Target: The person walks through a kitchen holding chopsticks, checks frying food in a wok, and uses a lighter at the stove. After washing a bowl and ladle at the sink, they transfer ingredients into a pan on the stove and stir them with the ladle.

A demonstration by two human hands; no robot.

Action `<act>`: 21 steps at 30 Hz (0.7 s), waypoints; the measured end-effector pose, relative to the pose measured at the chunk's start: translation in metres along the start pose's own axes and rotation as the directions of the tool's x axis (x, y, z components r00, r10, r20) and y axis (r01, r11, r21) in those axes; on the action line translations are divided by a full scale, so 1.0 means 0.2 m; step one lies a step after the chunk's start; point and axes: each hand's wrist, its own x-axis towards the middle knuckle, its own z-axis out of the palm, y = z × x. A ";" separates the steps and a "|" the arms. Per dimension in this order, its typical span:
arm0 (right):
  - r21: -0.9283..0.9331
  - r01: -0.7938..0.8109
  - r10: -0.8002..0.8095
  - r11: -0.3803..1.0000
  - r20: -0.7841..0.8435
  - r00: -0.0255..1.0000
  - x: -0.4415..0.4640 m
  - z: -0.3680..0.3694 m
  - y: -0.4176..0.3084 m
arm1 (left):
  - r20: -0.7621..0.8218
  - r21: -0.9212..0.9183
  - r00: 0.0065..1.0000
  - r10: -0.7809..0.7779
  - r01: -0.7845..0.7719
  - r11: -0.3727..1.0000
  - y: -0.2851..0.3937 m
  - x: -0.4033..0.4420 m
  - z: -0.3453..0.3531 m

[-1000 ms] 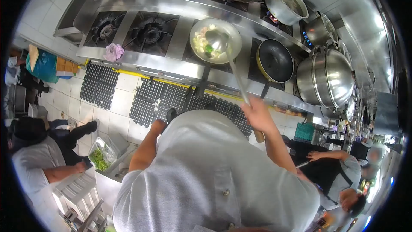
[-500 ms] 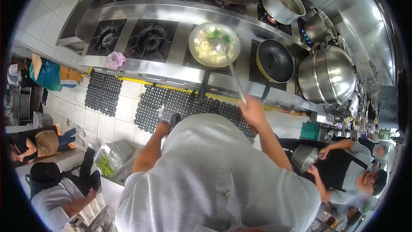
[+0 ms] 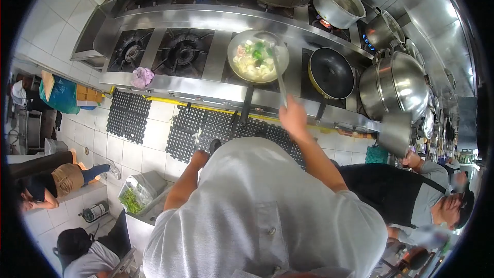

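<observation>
My right hand point(image 3: 294, 118) is closed around the handle of a long-handled metal utensil point(image 3: 281, 85). The utensil slants into a frying pan point(image 3: 236, 72), its head at the pan's right side, its exact shape unclear. Pale chunks and green pieces of food point(image 3: 256, 61) lie in the pan. The pan's black handle point(image 3: 246, 108) points toward me with neither hand on it. Low beside my body, my left hand point(image 3: 199, 158) is near a dark rounded object point(image 3: 215, 146); its fingers cannot be made out.
A black frying pan point(image 3: 332, 73) sits right of the food, near a large domed steel pot point(image 3: 396, 86). Leftward are a bare burner point(image 3: 184, 50) and a crumpled purple cloth point(image 3: 142, 76). A co-worker point(image 3: 411, 195) at right holds a metal pot point(image 3: 395, 134).
The utensil's head has moved right across the pan and its handle stands steeper. My right hand has shifted slightly left and up. The co-worker's pot has risen toward the stove.
</observation>
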 end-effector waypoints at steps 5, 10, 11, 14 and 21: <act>-0.010 -0.011 0.011 1.000 0.046 0.999 -0.04 0.12 -0.05 | -0.013 -0.316 0.976 -0.218 0.203 0.927 0.04 -0.05 -0.04; 0.081 -0.002 -0.007 0.997 0.105 0.994 -0.06 0.18 -0.01 | -0.062 -0.562 0.904 -0.423 0.319 0.764 0.13 -0.12 -0.11; 0.078 -0.002 -0.006 0.997 0.108 0.994 -0.05 0.18 0.00 | -0.073 -0.469 0.925 -0.373 0.298 0.832 0.09 -0.11 -0.07; 0.103 0.196 -0.185 0.975 -0.112 0.976 -0.01 0.13 -0.03 | -0.147 -0.332 0.979 -0.140 0.084 0.940 -0.12 0.01 0.25; 0.971 -0.192 -0.136 0.143 0.212 0.968 0.05 -0.32 -0.48 | 0.029 -0.311 0.968 -0.250 0.247 0.918 -0.02 -0.03 0.00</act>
